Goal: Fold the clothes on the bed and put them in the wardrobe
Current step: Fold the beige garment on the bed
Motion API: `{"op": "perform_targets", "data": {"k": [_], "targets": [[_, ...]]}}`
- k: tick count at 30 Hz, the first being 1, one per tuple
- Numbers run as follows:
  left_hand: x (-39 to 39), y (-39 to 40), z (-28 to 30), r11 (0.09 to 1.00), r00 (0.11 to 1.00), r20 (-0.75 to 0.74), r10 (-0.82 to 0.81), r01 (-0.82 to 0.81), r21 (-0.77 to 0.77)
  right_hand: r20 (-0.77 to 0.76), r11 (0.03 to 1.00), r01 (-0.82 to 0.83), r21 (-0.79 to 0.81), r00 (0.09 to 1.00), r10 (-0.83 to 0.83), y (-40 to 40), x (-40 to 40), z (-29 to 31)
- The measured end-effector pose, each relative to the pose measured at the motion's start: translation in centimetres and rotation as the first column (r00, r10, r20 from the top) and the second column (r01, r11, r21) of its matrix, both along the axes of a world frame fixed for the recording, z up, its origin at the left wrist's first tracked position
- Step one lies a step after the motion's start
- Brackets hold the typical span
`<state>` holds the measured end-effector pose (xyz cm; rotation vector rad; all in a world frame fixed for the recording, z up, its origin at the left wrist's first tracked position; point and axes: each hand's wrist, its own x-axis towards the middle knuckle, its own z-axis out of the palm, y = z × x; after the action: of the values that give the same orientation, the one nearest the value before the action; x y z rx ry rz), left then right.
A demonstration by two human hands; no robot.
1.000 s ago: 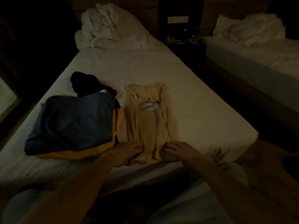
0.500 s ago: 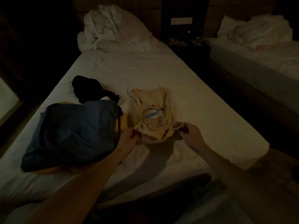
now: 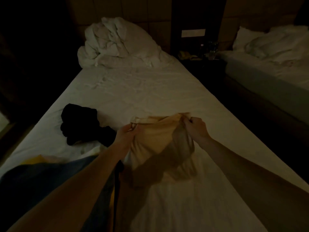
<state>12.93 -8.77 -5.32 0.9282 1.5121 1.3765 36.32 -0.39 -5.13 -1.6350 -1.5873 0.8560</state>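
Observation:
A beige shirt point(image 3: 157, 139) lies doubled over on the white bed point(image 3: 142, 94) in front of me. My left hand point(image 3: 125, 134) pinches its far left corner. My right hand point(image 3: 194, 128) pinches its far right corner. Both hands hold the folded-over edge just above the sheet. To the left lies a crumpled black garment point(image 3: 80, 123). A folded dark blue garment point(image 3: 50, 178) rests on yellow cloth point(image 3: 35, 160) at the near left, partly hidden by my left forearm.
A bunched white duvet point(image 3: 117, 42) sits at the head of the bed. A dark nightstand point(image 3: 200, 56) with small items stands between this bed and a second bed point(image 3: 270, 56) on the right. Dark floor runs between the beds.
Both hands gripped the shirt's near hem and carried it away from me over the upper part, folding the shirt in half. The view moved forward over the bed.

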Motion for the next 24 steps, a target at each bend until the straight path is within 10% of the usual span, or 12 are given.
{"op": "perform_targets", "data": {"k": [4,14,17,24], "targets": [[-1.9,7.1,-3.5,0.993,0.998,-0.012,0.056,-0.057,-0.104,0.12,0.997,-0.023,-0.073,0.992,0.032,7.8,-2.4,-3.8],[-6.0,17.3,-11.4,0.917,0.809,-0.586,-0.04,-0.203,-0.343,0.322,0.967,0.036,-0.254,0.946,0.05,16.8,-5.2,-10.5],[-6.6,18.6,-11.7,0.895,0.82,-0.523,-0.232,-0.03,-0.444,0.221,0.963,-0.008,-0.27,0.973,0.071,16.3,-4.9,-9.6],[-3.8,12.3,-3.5,0.972,0.999,0.009,-0.032,0.033,-0.233,-0.282,0.984,-0.134,-0.115,0.954,0.097,10.7,-3.1,-2.1]]}}
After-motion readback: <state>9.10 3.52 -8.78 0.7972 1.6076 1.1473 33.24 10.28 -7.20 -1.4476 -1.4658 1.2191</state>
